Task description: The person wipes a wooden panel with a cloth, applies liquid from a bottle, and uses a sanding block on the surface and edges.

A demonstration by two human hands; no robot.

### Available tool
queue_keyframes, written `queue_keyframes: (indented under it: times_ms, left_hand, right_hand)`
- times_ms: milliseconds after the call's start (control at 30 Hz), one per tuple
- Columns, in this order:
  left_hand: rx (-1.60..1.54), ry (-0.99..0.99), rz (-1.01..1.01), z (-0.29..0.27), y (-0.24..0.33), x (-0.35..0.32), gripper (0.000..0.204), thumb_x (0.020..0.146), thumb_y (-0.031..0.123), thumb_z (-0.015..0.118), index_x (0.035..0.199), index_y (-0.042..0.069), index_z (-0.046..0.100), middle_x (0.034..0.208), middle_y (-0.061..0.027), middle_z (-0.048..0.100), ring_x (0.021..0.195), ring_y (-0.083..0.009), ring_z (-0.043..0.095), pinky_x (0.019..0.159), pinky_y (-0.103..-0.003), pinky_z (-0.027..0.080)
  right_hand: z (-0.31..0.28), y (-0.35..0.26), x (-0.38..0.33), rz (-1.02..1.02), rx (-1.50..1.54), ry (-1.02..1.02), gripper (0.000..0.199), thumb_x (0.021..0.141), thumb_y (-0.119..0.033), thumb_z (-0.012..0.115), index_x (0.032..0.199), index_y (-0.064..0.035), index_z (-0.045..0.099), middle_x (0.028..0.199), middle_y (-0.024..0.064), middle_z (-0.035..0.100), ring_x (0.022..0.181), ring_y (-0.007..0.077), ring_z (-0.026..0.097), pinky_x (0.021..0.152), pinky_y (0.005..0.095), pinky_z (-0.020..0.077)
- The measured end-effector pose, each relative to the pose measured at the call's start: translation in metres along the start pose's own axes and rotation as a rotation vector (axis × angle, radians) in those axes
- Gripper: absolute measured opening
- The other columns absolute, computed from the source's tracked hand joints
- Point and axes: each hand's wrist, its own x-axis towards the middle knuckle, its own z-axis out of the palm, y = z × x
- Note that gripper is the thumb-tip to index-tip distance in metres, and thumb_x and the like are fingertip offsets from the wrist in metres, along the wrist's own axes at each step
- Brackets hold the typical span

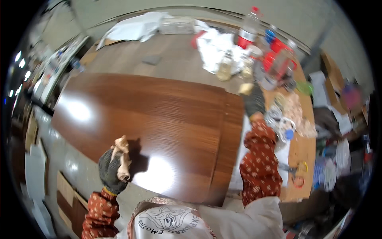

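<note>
My left hand [112,172], in a dark grey glove, is closed around a crumpled tan cloth [121,153] just off the near left edge of a glossy brown wood-grain panel [159,115]. The cloth sticks up past the fingers and casts a shadow on the panel. Beyond the panel's right end, my right hand [254,99] wears a similar dark glove and reaches toward the bottles. A small pale yellow piece [246,88] shows at its fingertips, apparently gripped; its kind is unclear. The fingers are partly blurred.
Glass jars of yellowish liquid [225,67], a red-capped plastic bottle [250,28] and white crumpled sheets [215,47] stand at the back right. Scissors with orange handles [298,181], a white cord [287,126] and tan cloth [294,107] lie on the right-hand board [300,151].
</note>
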Motion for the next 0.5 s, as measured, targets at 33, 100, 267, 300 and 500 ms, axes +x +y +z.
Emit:
queue_keyframes:
  times_ms: [33, 100, 267, 300, 500]
  left_hand:
    - [-0.018, 0.023, 0.042, -0.006, 0.005, 0.007, 0.050, 0.075, 0.018, 0.076, 0.118, 0.001, 0.058, 0.117, -0.0199, 0.061, 0.106, -0.0400, 0.059, 0.093, -0.051, 0.045]
    - [-0.013, 0.041, 0.079, -0.001, -0.003, 0.004, 0.049, 0.072, 0.016, 0.078, 0.115, 0.003, 0.059, 0.117, -0.0199, 0.061, 0.105, -0.0391, 0.059, 0.092, -0.051, 0.045]
    - [-0.096, 0.006, 0.117, -0.012, -0.006, 0.014, 0.049, 0.068, 0.018, 0.076, 0.113, 0.007, 0.062, 0.115, -0.0186, 0.062, 0.104, -0.0386, 0.060, 0.090, -0.051, 0.046]
    - [-0.105, 0.011, 0.111, -0.013, -0.004, 0.014, 0.049, 0.068, 0.018, 0.076, 0.113, 0.007, 0.062, 0.115, -0.0186, 0.062, 0.104, -0.0386, 0.060, 0.090, -0.051, 0.046]
    - [-0.057, 0.002, 0.260, -0.010, 0.008, 0.019, 0.043, 0.073, 0.022, 0.072, 0.113, 0.008, 0.063, 0.113, -0.0189, 0.061, 0.101, -0.0382, 0.060, 0.090, -0.052, 0.045]
  right_hand:
    - [-0.020, -0.020, 0.002, 0.085, 0.115, 0.023, 0.049, 0.080, -0.024, 0.067, 0.124, -0.0069, 0.052, 0.120, 0.0196, 0.059, 0.106, 0.0342, 0.061, 0.091, 0.0447, 0.0476]
    - [-0.036, -0.026, 0.012, 0.182, 0.416, 0.183, 0.059, 0.078, -0.024, 0.075, 0.128, -0.0031, 0.050, 0.121, 0.0190, 0.059, 0.107, 0.0304, 0.061, 0.088, 0.0414, 0.0493]
    - [-0.036, -0.035, 0.032, -0.082, 1.084, 0.151, 0.053, 0.090, -0.016, 0.065, 0.137, -0.0045, 0.043, 0.122, 0.0099, 0.056, 0.108, 0.0234, 0.059, 0.086, 0.0355, 0.0517]
    - [-0.041, -0.041, 0.034, -0.088, 1.185, 0.084, 0.053, 0.092, -0.015, 0.064, 0.138, -0.0048, 0.042, 0.124, 0.0094, 0.055, 0.108, 0.0234, 0.058, 0.086, 0.0357, 0.0520]
    - [-0.071, -0.090, -0.009, -0.039, 1.368, -0.342, 0.042, 0.094, -0.020, 0.060, 0.132, -0.0077, 0.049, 0.126, 0.0098, 0.054, 0.111, 0.0225, 0.057, 0.088, 0.0347, 0.0512]
